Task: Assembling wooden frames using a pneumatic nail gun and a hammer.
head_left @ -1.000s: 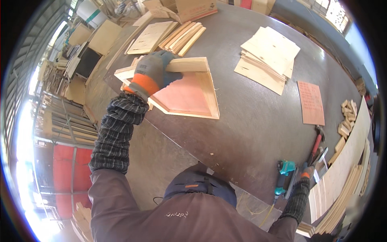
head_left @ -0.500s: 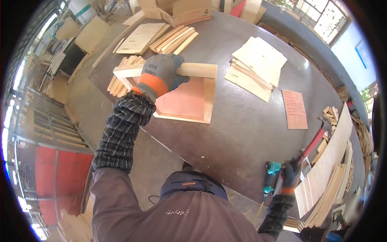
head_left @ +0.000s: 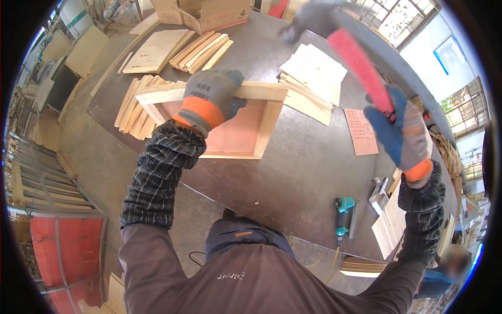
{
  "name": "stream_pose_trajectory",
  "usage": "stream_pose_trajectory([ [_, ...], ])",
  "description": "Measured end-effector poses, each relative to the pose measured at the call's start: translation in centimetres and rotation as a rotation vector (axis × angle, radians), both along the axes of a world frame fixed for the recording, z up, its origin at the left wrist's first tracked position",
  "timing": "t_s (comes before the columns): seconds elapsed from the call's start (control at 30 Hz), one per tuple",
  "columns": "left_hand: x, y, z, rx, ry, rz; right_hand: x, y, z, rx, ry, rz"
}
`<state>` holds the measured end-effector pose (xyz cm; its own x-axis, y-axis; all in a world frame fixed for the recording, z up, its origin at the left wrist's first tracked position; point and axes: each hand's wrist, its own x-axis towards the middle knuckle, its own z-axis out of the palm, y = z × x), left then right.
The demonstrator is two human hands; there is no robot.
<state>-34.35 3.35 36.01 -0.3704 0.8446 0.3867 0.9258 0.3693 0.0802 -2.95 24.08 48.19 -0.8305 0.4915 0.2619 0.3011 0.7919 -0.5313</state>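
My left hand (head_left: 213,99), in a grey-blue glove with an orange cuff, is wrapped round the upper rail of a shallow wooden tray-like frame (head_left: 267,125). The frame has a pinkish panel inside and rests on the dark table, part of it hidden behind my hand and sleeve. Gloved alike, my right hand (head_left: 407,128) is raised at the right, closed round the red handle of a hammer (head_left: 361,65). The hammer's dark head is smeared by motion, up over the table's far side. Below the right hand, a teal air nailer (head_left: 343,214) lies near the table's front edge.
Thin plywood sheets (head_left: 314,73) lie stacked right of the frame, beside a pink written sheet (head_left: 361,132). Wooden strips (head_left: 201,51), boards (head_left: 157,51) and an open cardboard box (head_left: 219,15) occupy the far left. Another person (head_left: 444,272) is at the lower right.
My right hand has lifted the hammer from the table's right side, up and toward the far side. My left hand keeps its grip on the frame. The view has shifted slightly.
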Motion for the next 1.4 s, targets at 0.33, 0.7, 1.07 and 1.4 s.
stream_pose_trajectory([
  [0.33, -0.1, 0.1, -0.3, 0.017, 0.008, 0.025, -1.3, 0.7, 0.4, 0.332, -0.094, -0.036],
  [0.7, -0.2, -0.1, -0.1, 0.054, 0.006, -0.057, -0.7, 1.7, 0.7, 0.369, -0.111, 0.047],
  [1.07, -0.1, -0.2, 0.0, 0.024, 0.031, -0.043, -1.2, 0.7, 0.7, 0.435, -0.267, 0.065],
  [1.4, 0.2, -0.3, 0.0, 0.007, 0.029, -0.057, -1.4, -0.5, 0.2, 0.586, -0.306, 0.152],
])
